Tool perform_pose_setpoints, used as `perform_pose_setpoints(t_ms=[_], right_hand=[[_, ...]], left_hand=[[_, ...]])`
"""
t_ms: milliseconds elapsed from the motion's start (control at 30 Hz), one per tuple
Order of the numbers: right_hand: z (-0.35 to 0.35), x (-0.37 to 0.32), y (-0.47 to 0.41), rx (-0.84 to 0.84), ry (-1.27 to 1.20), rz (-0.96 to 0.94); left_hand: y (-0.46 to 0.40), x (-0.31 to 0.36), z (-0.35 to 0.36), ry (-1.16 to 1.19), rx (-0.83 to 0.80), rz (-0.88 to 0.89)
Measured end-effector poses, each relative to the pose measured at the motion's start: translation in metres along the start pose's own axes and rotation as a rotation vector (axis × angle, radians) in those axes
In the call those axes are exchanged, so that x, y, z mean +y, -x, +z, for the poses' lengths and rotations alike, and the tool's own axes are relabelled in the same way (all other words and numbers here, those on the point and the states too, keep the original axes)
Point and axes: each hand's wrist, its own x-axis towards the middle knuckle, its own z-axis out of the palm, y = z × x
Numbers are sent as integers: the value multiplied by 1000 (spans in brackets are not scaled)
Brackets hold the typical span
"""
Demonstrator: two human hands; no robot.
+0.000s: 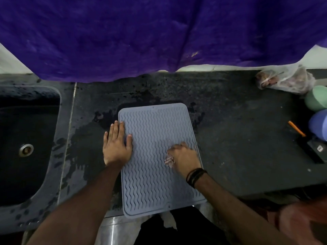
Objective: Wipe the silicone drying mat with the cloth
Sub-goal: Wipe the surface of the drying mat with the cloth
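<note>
Right hand (pixel 184 157) grips cloth (pixel 169 160) on mat (pixel 155 174).

Silicone drying mat (pixel 155 156): grey-blue rect., wavy ridges, rounded corners, lying flat on dark wet table (pixel 238 138), near edge hanging slightly over table front. Cloth (pixel 169 160): small, pale w/ pinkish stripes, bunched up on mat's right half, mostly hidden, only a bit showing.

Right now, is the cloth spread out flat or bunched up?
Bunched up. The cloth shows only as a small crumpled wad under the right hand, whose fingers curl over it on the drying mat.
</note>
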Motion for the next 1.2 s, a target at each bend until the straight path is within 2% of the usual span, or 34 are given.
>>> perform_pose_setpoints(t_ms=[167,300,433,600,700,867,1000,1100,1200], right_hand=[[4,-1,18,-6,-30,8],[4,-22,17,75,-78,-47],[21,-41,26,21,-39,-78],[28,-33,50,28,-67,-88],[25,-27,56,-26,-112,-79],[7,-13,27,140,-141,21],[6,-10,10,41,-55,64],[9,-13,12,32,-4,69],[11,-17,24,17,29,61]], left_hand=[[-2,-3,4,5,1,7],[-2,-6,7,-6,-4,4],[-2,-6,8,-2,-6,-1],[-2,-6,9,-1,-13,-8],[-2,-6,7,9,-9,-2],[-1,-6,8,12,-33,8],[7,-3,-3,54,-83,27],[51,0,1,19,-80,84],[81,-3,12,-28,-68,22]])
